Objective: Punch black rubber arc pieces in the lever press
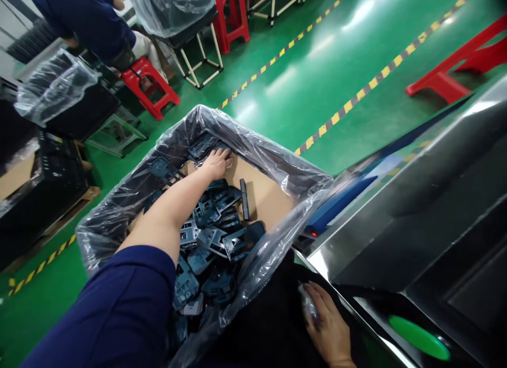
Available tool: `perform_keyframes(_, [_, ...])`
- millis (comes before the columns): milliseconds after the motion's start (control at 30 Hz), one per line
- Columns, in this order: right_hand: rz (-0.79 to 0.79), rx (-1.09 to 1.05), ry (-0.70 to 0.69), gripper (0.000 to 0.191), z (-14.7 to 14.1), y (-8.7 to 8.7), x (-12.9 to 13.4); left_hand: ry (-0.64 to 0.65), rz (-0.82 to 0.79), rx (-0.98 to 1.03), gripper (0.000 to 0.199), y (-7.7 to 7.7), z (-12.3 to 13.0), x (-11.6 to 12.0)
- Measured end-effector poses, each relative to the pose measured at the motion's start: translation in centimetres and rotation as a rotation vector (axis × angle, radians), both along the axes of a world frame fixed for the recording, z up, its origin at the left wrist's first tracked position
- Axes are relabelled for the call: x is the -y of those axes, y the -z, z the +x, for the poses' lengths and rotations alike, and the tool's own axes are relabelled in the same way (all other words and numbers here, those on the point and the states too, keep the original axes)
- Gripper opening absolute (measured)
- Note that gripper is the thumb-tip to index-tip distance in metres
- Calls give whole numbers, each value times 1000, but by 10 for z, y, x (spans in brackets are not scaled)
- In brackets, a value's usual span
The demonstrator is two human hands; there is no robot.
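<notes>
Left hand (216,163) open on cardboard (261,191)

Heap of dark slate-blue molded plastic brackets (208,212), flat and slotted, jumbled at all angles right under the left hand (216,164), with the fingers reaching over the far end of the pile. All of it sitting inside a clear plastic liner (253,146). One narrow bar-shaped piece (244,199) just beside that hand, a bit darker than the rest. Way off the pile, a small clear plastic packet (308,303) pinched in the right hand (327,326), contents too blurry to make out.
</notes>
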State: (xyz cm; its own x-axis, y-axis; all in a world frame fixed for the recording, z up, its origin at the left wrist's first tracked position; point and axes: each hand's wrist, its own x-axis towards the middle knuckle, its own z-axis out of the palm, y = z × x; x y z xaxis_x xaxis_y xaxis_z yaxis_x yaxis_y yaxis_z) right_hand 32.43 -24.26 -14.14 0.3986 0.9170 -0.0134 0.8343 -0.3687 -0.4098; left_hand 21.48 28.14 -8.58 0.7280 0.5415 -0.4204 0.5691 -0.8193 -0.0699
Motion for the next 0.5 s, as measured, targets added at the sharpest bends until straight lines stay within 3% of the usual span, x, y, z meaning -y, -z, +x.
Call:
perform_keyframes(100, [-14,1,19,36,-1,1,0,35,-27,-56,50,6,9,-13])
perform_keyframes(233, [-49,-55,56,37,-1,4,1,-35,4,-71,36,13,15,-18])
perform_keyframes(500, [-54,-140,119,32,-2,4,-1,-72,-34,11,34,17,6,-28])
